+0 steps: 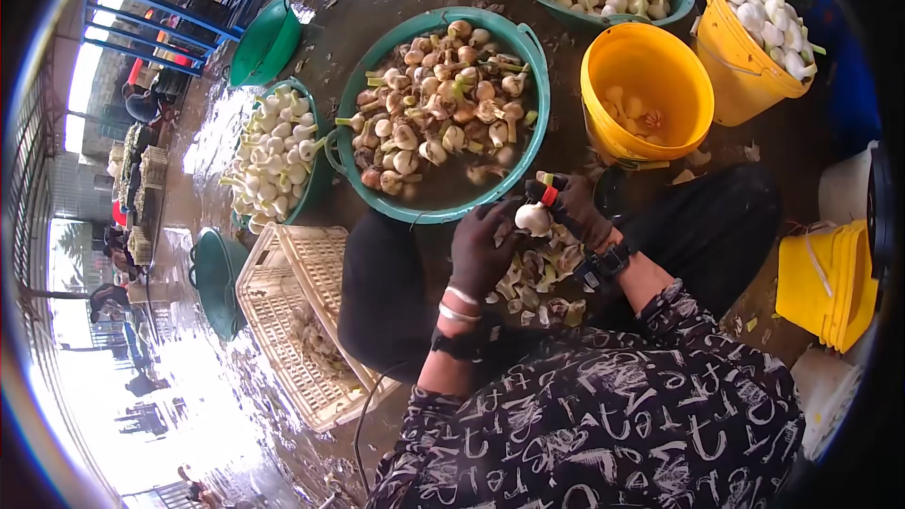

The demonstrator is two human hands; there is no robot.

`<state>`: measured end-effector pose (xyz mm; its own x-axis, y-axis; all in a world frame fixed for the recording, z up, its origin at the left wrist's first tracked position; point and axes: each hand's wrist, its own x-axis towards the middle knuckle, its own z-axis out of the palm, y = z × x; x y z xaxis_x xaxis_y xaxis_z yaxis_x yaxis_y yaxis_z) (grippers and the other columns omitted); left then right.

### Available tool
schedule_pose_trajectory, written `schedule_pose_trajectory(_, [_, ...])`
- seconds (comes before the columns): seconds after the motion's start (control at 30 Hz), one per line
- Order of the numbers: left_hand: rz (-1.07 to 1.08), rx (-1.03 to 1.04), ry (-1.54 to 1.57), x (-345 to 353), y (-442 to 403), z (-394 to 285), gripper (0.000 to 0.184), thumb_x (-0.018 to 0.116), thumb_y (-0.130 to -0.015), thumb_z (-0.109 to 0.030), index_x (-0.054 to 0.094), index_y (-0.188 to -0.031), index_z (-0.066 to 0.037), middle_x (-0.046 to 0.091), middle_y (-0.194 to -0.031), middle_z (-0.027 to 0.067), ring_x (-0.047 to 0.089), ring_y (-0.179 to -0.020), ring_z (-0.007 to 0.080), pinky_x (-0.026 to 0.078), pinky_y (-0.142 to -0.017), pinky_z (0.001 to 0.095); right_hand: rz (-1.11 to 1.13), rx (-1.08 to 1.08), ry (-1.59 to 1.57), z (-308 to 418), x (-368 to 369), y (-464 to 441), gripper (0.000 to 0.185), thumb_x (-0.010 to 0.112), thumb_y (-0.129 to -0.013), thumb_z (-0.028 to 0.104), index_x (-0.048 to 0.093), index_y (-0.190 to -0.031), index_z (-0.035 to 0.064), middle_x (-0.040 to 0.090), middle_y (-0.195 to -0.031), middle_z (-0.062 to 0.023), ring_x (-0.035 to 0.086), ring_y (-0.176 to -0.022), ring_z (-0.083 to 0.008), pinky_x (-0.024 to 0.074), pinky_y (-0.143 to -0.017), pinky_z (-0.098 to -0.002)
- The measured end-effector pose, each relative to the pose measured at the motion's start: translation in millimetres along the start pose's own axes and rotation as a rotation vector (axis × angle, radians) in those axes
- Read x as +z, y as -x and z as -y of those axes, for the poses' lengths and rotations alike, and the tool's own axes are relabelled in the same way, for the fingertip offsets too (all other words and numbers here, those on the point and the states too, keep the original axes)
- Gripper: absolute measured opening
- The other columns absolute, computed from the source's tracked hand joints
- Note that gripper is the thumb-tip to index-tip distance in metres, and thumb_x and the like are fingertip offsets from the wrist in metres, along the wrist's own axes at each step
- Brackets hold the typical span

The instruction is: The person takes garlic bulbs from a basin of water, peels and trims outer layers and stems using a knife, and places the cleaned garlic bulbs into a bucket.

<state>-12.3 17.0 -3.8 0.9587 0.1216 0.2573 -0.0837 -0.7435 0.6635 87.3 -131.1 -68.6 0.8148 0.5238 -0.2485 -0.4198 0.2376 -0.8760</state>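
Observation:
A peeled white garlic bulb (534, 219) is held between my two dark-gloved hands, over my lap. My left hand (481, 247) is closed, its fingertips at the bulb's left side. My right hand (579, 211) is closed at the bulb's upper right, by the stem. A small red piece (550, 195) shows at its fingers; I cannot tell what kind of thing it is. Below the hands lie loose garlic skins (537, 283). Just ahead, a green tub (539, 85) holds unpeeled, dirty garlic bulbs (443, 99) in murky water.
A yellow bucket (693, 61) with a little inside stands ahead right, beside another yellow bucket (731, 90) heaped with white garlic. Green basins of white garlic stand left (316, 160) and at the back (683, 0). A cream crate (283, 339) leans by my left leg. Yellow containers (815, 283) sit right.

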Motion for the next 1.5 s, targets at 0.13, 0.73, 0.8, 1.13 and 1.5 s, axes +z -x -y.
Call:
schedule_pose_trajectory(0.13, [0.157,0.085,0.044,8,-6,8,0.031,0.071,-0.066,-0.01,0.066,-0.097,-0.01,0.063,-0.083,0.0083,0.06,-0.081,0.0293,0.047,-0.073,0.0365,0.1,-0.003,0.037,17,4,8,0.015,0.069,-0.082,0.018,0.067,-0.086,0.0037,0.06,-0.077,0.0041,0.052,-0.07,-0.003,0.0434,-0.062,-0.021])
schedule_pose_trajectory(0.73, [0.569,-0.48,-0.111,8,46,16,0.032,0.061,-0.079,-0.032,0.061,-0.1,-0.009,0.065,-0.089,0.0163,0.062,-0.083,0.0357,0.049,-0.071,0.0439,0.105,-0.635,0.553,-36,-38,-1,0.038,0.036,-0.097,0.041,0.055,-0.102,0.0083,0.059,-0.079,-0.0008,0.054,-0.066,-0.0078,0.0442,-0.05,-0.022])
schedule_pose_trajectory(0.8, [0.619,-0.558,-0.126,11,29,40,0.035,0.062,-0.079,-0.035,0.06,-0.102,-0.009,0.064,-0.094,0.0162,0.061,-0.088,0.0346,0.049,-0.075,0.0421,0.226,-0.117,0.039,-46,-40,-8,0.038,0.039,-0.097,0.04,0.056,-0.097,0.0057,0.06,-0.081,-0.0014,0.056,-0.07,-0.0095,0.0458,-0.061,-0.0244])
schedule_pose_trajectory(1.13, [0.229,-0.542,-0.201,77,-60,171,0.057,0.068,-0.069,-0.038,0.051,-0.122,-0.025,0.049,-0.117,0.0208,0.045,-0.113,0.0451,0.044,-0.089,0.0483,0.37,0.03,-0.871,65,-25,-2,0.059,0.038,-0.089,0.059,0.056,-0.102,0.0048,0.059,-0.087,-0.0048,0.057,-0.074,-0.0155,0.0477,-0.061,-0.0308])
schedule_pose_trajectory(1.5, [0.323,-0.558,0.499,70,-49,112,0.047,0.074,-0.075,-0.025,0.056,-0.111,-0.001,0.064,-0.093,0.006,0.06,-0.082,0.0159,0.049,-0.076,0.0315,-0.088,-0.039,0.217,-39,-14,-22,0.026,0.062,-0.087,0.034,0.063,-0.085,0.0081,0.058,-0.074,0.0027,0.051,-0.059,-0.0057,0.0422,-0.053,-0.0221])
